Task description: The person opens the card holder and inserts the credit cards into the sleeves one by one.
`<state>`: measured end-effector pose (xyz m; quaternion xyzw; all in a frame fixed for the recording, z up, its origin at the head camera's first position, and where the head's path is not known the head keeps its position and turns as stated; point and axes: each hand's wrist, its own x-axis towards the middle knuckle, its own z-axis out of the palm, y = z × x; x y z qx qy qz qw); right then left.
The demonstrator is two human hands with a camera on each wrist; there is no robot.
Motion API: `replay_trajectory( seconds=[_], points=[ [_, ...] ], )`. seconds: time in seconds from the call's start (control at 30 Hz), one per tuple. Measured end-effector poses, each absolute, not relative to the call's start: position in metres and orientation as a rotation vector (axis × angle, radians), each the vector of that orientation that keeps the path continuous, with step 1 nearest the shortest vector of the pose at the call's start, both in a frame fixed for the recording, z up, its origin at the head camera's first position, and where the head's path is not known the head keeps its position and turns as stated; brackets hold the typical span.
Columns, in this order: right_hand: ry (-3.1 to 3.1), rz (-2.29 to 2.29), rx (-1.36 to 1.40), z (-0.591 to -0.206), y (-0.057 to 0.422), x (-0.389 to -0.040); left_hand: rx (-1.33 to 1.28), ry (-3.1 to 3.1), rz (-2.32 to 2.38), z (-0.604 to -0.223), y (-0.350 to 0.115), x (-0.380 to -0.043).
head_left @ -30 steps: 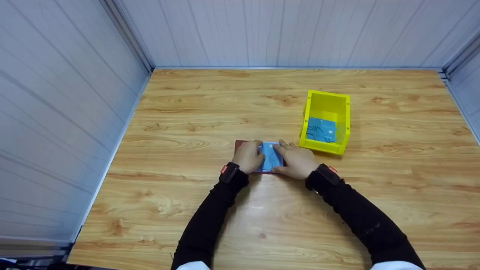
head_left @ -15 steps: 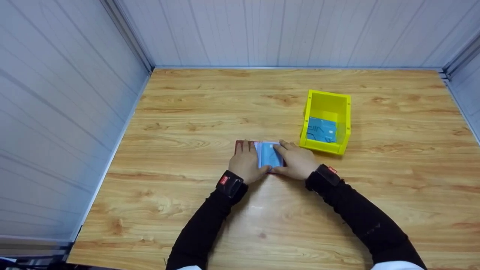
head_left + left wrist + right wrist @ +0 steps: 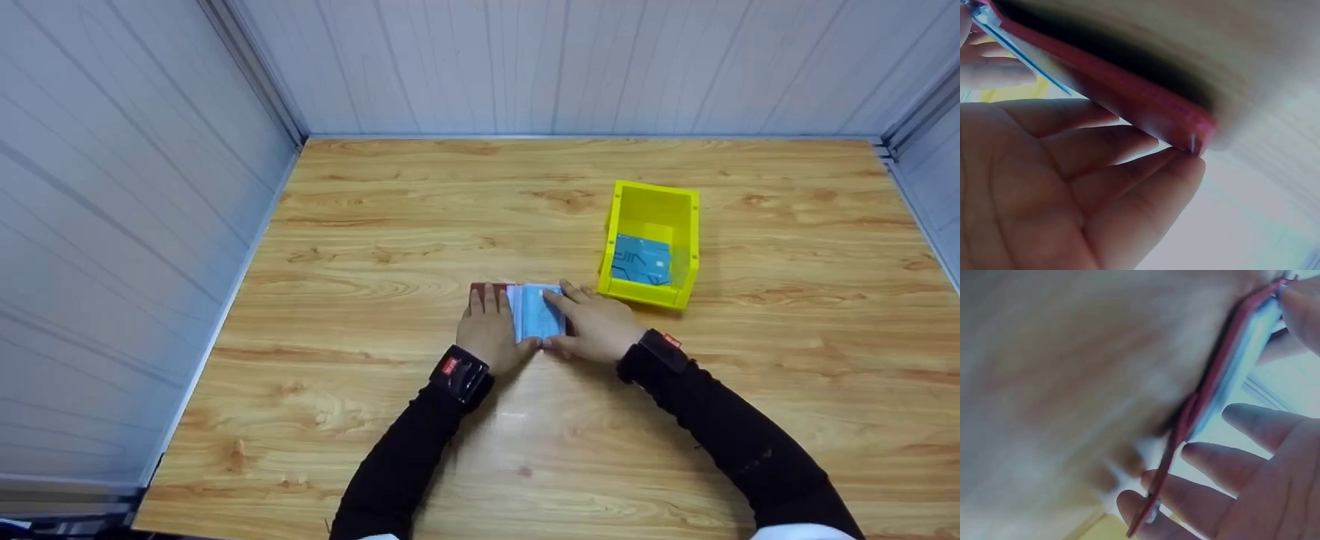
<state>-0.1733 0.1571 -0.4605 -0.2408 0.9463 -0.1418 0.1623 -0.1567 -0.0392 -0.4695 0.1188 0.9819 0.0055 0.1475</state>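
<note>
An opened dark red card holder (image 3: 478,287) lies on the table, its clear sleeves spread out and a blue card (image 3: 534,319) showing on the right side. My left hand (image 3: 489,335) rests on the left cover with fingers straight, the thumb reaching to the lower edge near the card. Across the right side lies my right hand (image 3: 600,328), its index fingertip on the card and its thumb at the lower corner. In the right wrist view, a red closure strap (image 3: 1159,486) sticks out among the right fingers, which look straight. The left wrist view shows fingertips touching the red cover (image 3: 1134,101).
A yellow bin (image 3: 656,201) stands behind the right hand, with blue cards (image 3: 642,260) lying in it. The wooden table (image 3: 405,210) is bounded by a pale panel wall (image 3: 480,67) at the back and by panels at both sides.
The left hand has gone from curled fingers by the sleeves to straight fingers laid on the left cover, shifting slightly left and exposing more sleeve. The right hand has barely moved.
</note>
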Motion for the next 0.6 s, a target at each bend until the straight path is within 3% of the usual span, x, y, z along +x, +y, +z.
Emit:
replay_trajectory(
  seconds=[0.27,0.6],
  points=[
    [2.79,-0.714,-0.635,-0.406,0.174,-0.183,0.356,2.821,0.04,-0.467,-0.041,-0.157],
    [3.017,-0.717,-0.309,-0.346,0.209,-0.225,0.356,2.825,0.048,-0.467,-0.042,-0.158]
  ],
)
